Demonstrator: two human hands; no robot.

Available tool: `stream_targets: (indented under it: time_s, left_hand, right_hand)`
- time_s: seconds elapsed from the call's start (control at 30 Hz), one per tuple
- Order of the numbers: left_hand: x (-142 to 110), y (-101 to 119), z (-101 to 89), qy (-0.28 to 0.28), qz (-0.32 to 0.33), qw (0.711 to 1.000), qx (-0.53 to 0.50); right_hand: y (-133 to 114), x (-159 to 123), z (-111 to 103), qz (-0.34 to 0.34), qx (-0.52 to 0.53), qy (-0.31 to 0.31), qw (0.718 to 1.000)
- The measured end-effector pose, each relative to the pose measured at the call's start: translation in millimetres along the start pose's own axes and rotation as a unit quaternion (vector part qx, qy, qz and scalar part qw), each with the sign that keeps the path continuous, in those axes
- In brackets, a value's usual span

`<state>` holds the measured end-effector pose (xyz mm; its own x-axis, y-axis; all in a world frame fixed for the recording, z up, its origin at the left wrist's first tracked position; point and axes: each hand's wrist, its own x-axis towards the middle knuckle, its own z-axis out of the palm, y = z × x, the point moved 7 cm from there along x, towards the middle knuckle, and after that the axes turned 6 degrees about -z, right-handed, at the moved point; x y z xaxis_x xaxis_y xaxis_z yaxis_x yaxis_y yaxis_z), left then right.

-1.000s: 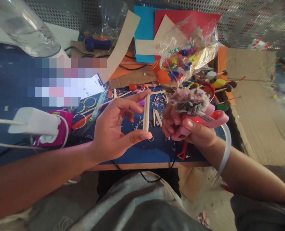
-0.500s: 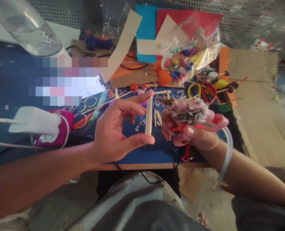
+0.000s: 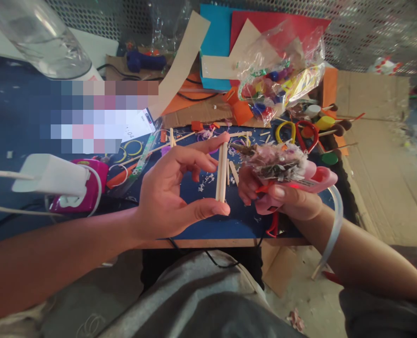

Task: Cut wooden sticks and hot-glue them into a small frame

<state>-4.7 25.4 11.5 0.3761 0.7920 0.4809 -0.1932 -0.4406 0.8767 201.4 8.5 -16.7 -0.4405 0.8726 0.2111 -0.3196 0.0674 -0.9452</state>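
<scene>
Head view: left hand (image 3: 169, 192), finger and thumb spread, pinched paired craft sticks (image 3: 222, 172) by their ends above table (image 3: 243, 226). Right hand (image 3: 298, 202) wrapped pink glue gun (image 3: 310, 172), tip close by. Pairing looked done; bonding unclear; loose sticks (image 3: 233, 172) seemingly unused.

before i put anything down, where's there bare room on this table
Barest looks the blue tabletop between the left hand and the near edge, left of the red handle; the cardboard on the right has room too. Beyond the left hand it's crowded: loose wooden sticks, paper scraps, the plastic bag.
</scene>
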Motion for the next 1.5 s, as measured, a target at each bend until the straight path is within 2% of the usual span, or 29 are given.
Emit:
stream_targets:
  time_s: [0.17,0.27,0.3,0.67,0.9,1.2,1.5]
  left_hand:
    - [1.9,-4.8,-1.8,0.004,0.014,1.0,0.022]
    - [1.3,-2.5,-0.9,-0.021,0.08,0.996,0.012]
    - [1.3,-3.8,-1.7,-0.02,0.083,0.996,0.015]
    - [0.4,1.9,-2.3,-0.021,0.104,0.994,-0.003]
    - [1.0,-4.2,-2.8,-0.012,0.066,0.997,0.024]
    - [0.9,5.7,0.7,0.0,0.108,0.994,0.002]
    - [1.2,6.8,1.8,-0.004,0.101,0.995,0.02]
  right_hand:
    - [-1.6,0.5,1.3,-0.007,0.003,0.008,1.0]
    - [-1.2,1.1,1.5,-0.007,0.006,0.011,1.0]
    - [-1.3,1.3,1.6,-0.008,0.006,0.011,1.0]
    - [-3.0,3.7,4.7,-0.008,0.002,-0.004,1.0]
    - [-4.5,4.3,5.6,-0.021,-0.002,-0.013,1.0]
    - [-5.9,3.1,4.0,-0.013,-0.018,-0.004,1.0]
    - [-5.9,2.4,3.6,-0.035,-0.013,-0.008,0.999]
